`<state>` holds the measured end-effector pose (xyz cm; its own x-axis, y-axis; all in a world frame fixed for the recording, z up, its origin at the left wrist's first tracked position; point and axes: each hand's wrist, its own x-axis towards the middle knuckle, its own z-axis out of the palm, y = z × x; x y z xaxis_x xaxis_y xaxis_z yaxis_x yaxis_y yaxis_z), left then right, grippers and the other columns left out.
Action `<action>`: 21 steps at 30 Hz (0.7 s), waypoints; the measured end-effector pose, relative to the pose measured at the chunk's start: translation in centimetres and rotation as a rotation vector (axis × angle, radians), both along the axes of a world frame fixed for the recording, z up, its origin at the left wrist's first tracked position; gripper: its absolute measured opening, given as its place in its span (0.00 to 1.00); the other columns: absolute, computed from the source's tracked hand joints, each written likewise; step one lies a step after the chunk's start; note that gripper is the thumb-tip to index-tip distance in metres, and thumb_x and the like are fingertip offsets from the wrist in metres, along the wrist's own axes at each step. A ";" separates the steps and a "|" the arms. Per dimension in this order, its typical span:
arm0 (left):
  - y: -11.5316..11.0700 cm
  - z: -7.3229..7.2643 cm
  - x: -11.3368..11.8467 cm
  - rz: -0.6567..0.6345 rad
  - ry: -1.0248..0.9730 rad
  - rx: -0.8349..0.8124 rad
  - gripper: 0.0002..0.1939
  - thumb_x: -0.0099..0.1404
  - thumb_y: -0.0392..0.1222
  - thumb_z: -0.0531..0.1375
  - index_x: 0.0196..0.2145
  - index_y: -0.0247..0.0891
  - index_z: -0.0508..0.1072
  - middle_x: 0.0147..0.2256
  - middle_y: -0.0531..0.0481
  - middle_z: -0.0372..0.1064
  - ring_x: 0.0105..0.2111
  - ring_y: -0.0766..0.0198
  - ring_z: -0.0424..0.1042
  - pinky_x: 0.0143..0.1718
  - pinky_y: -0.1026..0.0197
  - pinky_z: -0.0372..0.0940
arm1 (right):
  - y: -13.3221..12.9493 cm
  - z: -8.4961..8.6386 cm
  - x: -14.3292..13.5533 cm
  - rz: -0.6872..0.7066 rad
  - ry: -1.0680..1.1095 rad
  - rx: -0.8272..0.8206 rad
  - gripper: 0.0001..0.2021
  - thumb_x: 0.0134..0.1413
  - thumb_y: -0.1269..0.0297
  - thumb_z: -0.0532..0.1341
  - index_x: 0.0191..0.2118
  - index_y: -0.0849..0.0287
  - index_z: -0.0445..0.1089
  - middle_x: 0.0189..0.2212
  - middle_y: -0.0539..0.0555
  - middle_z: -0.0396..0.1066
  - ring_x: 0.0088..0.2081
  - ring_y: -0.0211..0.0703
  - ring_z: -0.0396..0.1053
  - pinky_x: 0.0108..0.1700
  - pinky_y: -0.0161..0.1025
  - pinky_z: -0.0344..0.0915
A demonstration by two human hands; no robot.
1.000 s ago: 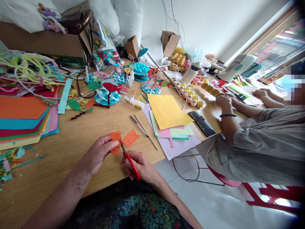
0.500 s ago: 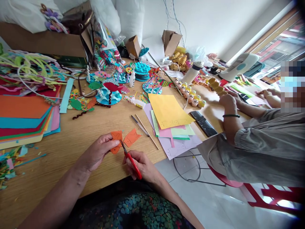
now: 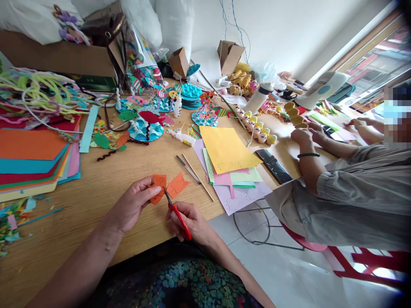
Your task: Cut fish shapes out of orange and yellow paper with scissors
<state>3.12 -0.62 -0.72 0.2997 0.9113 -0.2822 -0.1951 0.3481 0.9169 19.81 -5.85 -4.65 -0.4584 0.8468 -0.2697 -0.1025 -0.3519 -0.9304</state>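
Observation:
My left hand [image 3: 138, 201] pinches a piece of orange paper [image 3: 158, 183] with dark drawn lines, held just above the table. My right hand [image 3: 189, 222] grips red-handled scissors [image 3: 180, 219], their blades pointing up and left to the right edge of that paper. Whether the blade tips are around the paper or only beside it, I cannot tell. Right of the blades lies an orange paper fish [image 3: 177, 185] with a drawn eye. A pen [image 3: 189, 169] and a thin wooden stick [image 3: 199, 179] rest farther right.
Coloured paper sheets [image 3: 229, 149] lie right of centre beside a black phone [image 3: 274, 165]. Another paper stack [image 3: 28, 143] and paper scraps [image 3: 13, 222] are at left. Decorated blue discs [image 3: 146, 130] and a glue bottle [image 3: 177, 106] stand behind. A co-worker's arm [image 3: 308, 149] rests at right.
My left hand has raised and turned the orange paper slightly, up and to the right. The scissors have barely shifted. The co-worker's hand has moved a little left.

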 end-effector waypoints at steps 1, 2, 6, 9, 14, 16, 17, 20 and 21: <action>-0.2 -0.1 0.2 0.035 -0.027 -0.014 0.05 0.50 0.41 0.65 0.26 0.38 0.76 0.21 0.54 0.67 0.23 0.68 0.62 0.25 0.67 0.58 | 0.0 0.0 0.0 -0.006 -0.001 0.004 0.23 0.53 0.44 0.57 0.33 0.63 0.68 0.15 0.43 0.59 0.14 0.29 0.57 0.14 0.27 0.49; -0.4 -0.2 0.5 0.068 -0.052 -0.030 0.06 0.50 0.41 0.66 0.27 0.38 0.76 0.21 0.55 0.67 0.23 0.68 0.62 0.26 0.67 0.58 | 0.0 0.0 -0.1 -0.013 -0.001 0.007 0.23 0.53 0.43 0.57 0.33 0.63 0.68 0.15 0.44 0.59 0.14 0.29 0.57 0.14 0.27 0.50; -0.9 -0.5 1.2 0.170 -0.092 -0.061 0.08 0.49 0.42 0.66 0.25 0.37 0.72 0.20 0.56 0.66 0.22 0.69 0.63 0.26 0.67 0.60 | 0.0 0.1 -0.3 -0.026 -0.003 0.007 0.23 0.52 0.42 0.58 0.33 0.63 0.68 0.15 0.44 0.59 0.14 0.29 0.57 0.14 0.27 0.49; -1.0 -0.7 1.2 0.198 -0.090 -0.030 0.08 0.50 0.41 0.65 0.23 0.37 0.69 0.19 0.57 0.64 0.21 0.70 0.62 0.26 0.67 0.59 | 0.0 0.2 -0.4 -0.034 -0.014 0.003 0.24 0.52 0.42 0.58 0.33 0.63 0.68 0.14 0.44 0.59 0.14 0.29 0.57 0.14 0.27 0.49; -1.0 -0.8 1.1 0.201 -0.168 -0.039 0.07 0.53 0.39 0.65 0.27 0.39 0.69 0.19 0.59 0.64 0.22 0.71 0.62 0.26 0.69 0.59 | 0.0 0.0 -0.4 -0.045 -0.008 0.010 0.23 0.53 0.44 0.58 0.33 0.63 0.68 0.14 0.44 0.59 0.13 0.29 0.57 0.14 0.27 0.50; -1.1 -0.7 1.1 0.195 -0.237 -0.110 0.11 0.51 0.37 0.66 0.31 0.40 0.69 0.21 0.59 0.65 0.22 0.71 0.63 0.26 0.69 0.60 | 0.0 -0.1 -0.4 -0.051 -0.006 0.010 0.22 0.54 0.45 0.58 0.33 0.63 0.68 0.14 0.44 0.59 0.13 0.29 0.57 0.14 0.26 0.50; -1.1 -0.7 1.2 0.185 -0.269 -0.145 0.12 0.50 0.36 0.67 0.32 0.40 0.69 0.21 0.59 0.65 0.22 0.71 0.63 0.27 0.69 0.60 | 0.0 -0.1 -0.4 -0.054 -0.006 0.006 0.22 0.54 0.45 0.58 0.33 0.63 0.68 0.14 0.44 0.59 0.13 0.29 0.57 0.14 0.26 0.50; -1.1 -0.9 1.2 0.147 -0.317 -0.177 0.09 0.50 0.37 0.67 0.26 0.38 0.69 0.20 0.58 0.63 0.22 0.71 0.62 0.27 0.68 0.61 | 0.0 -0.1 -0.5 -0.059 -0.006 -0.005 0.22 0.53 0.45 0.58 0.33 0.63 0.68 0.14 0.43 0.59 0.13 0.29 0.57 0.14 0.26 0.50; -1.0 -0.9 1.2 0.142 -0.308 -0.163 0.09 0.51 0.37 0.67 0.24 0.37 0.69 0.20 0.57 0.63 0.23 0.71 0.62 0.27 0.68 0.61 | 0.0 -0.1 -0.5 -0.059 -0.006 -0.007 0.21 0.53 0.45 0.58 0.33 0.63 0.68 0.14 0.43 0.60 0.13 0.29 0.57 0.14 0.26 0.50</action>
<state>4.33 -1.63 -1.66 0.2667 0.9005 -0.3434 -0.5097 0.4342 0.7427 19.32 -5.84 -4.75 -0.4064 0.8704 -0.2778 -0.1180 -0.3515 -0.9287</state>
